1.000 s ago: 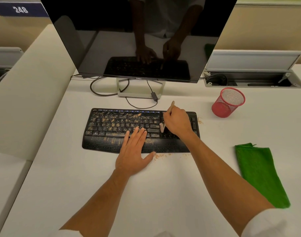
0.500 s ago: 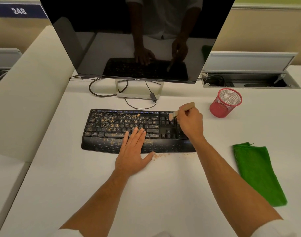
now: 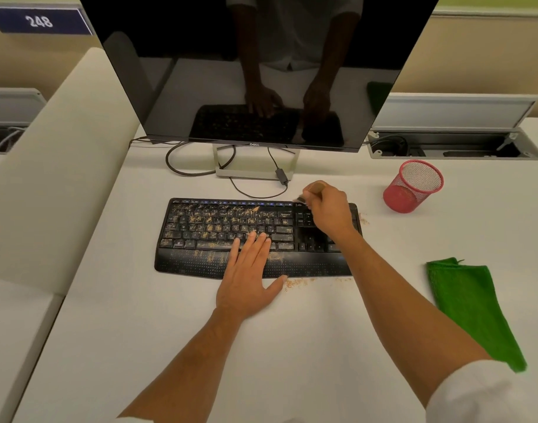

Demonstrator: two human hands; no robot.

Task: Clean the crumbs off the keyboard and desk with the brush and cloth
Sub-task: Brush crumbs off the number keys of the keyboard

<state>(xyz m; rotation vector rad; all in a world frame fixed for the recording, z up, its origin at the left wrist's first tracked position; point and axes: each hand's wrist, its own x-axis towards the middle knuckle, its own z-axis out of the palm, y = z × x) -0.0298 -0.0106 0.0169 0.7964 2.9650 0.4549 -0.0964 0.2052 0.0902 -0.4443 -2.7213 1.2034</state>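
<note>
1. The right hand (image 3: 330,213) curls its fingers round the small wooden-handled brush (image 3: 312,190), its pale bristles pointing left at the top edge of the black crumb-strewn keyboard (image 3: 231,236), above the number-pad end.
2. The right forearm reaches diagonally from the lower right, crossing the keyboard's right end, wrist bent over the keys.
3. The left hand (image 3: 249,279) lies flat, fingers straight and together across the wrist rest and bottom key row, thumb spread out onto the white desk (image 3: 170,346).
4. Tan crumbs (image 3: 298,282) dot the desk just in front of the keyboard, beside the thumb; a few more lie off its right end.
5. The folded green cloth (image 3: 469,309) lies on the desk to the right, well apart from both hands.
6. A red mesh cup (image 3: 414,186) stands behind it, near a dark monitor (image 3: 261,71).
</note>
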